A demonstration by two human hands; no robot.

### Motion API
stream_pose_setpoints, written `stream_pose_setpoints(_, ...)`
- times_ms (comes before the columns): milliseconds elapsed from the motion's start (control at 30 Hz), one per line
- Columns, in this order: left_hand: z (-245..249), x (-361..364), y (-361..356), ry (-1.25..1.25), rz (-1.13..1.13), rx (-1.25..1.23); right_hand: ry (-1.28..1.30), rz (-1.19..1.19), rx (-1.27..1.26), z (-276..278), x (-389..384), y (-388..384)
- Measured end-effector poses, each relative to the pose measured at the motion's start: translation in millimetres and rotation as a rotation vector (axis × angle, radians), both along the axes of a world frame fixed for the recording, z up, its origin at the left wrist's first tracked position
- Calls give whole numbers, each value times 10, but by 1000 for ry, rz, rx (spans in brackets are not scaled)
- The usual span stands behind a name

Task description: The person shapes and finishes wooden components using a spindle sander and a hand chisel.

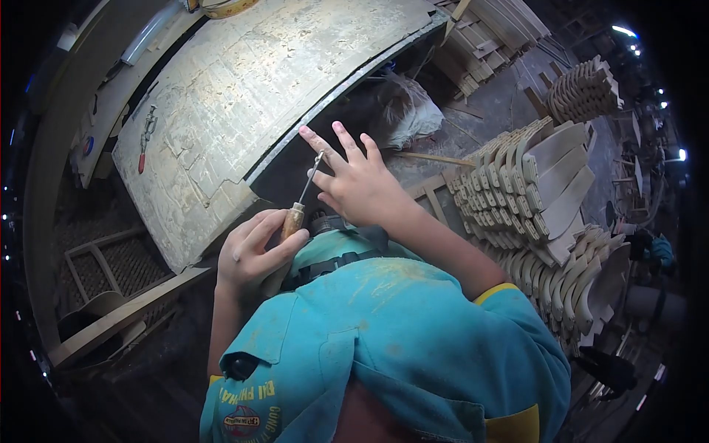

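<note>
My left hand (258,251) is closed around the wooden handle of a small hand tool (294,220). A thin metal shaft rises from that handle and ends in a small bent tip; the tool's exact kind is not clear. Beside the shaft, my right hand (360,181) has its fingers spread, back toward me. The tool's tip overlaps the base of its index finger in this view. Both hands are in front of my teal shirt (399,325), near the front corner of a dusty, pale worktable (214,111).
A clamp with a red handle (146,136) lies on the worktable's left side. Stacks of curved wooden pieces (517,184) stand on the floor at right, more boards (502,37) behind them. A whitish plastic bag (412,111) is beside the table. A wooden frame (103,262) lies at lower left.
</note>
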State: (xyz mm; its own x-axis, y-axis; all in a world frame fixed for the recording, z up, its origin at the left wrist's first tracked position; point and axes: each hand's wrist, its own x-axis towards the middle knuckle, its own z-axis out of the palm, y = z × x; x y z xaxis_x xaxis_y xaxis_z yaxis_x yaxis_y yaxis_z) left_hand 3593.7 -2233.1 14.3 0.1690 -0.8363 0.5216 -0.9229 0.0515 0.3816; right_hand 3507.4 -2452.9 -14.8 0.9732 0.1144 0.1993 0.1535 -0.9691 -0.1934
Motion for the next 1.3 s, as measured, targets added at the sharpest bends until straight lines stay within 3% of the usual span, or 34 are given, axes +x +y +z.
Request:
stream_pose_setpoints(633, 177, -71, -236, -75, 102, 169, -69, -102, -19, -70, 88, 23)
stream_pose_setpoints(1033, 185, -163, -280, -64, 162, 133, -71, -130, 12, -92, 62, 11)
stream_pose_setpoints(1300, 80, -235, -301, 93, 185, 40, -24, -154, 38, -98, 23, 34)
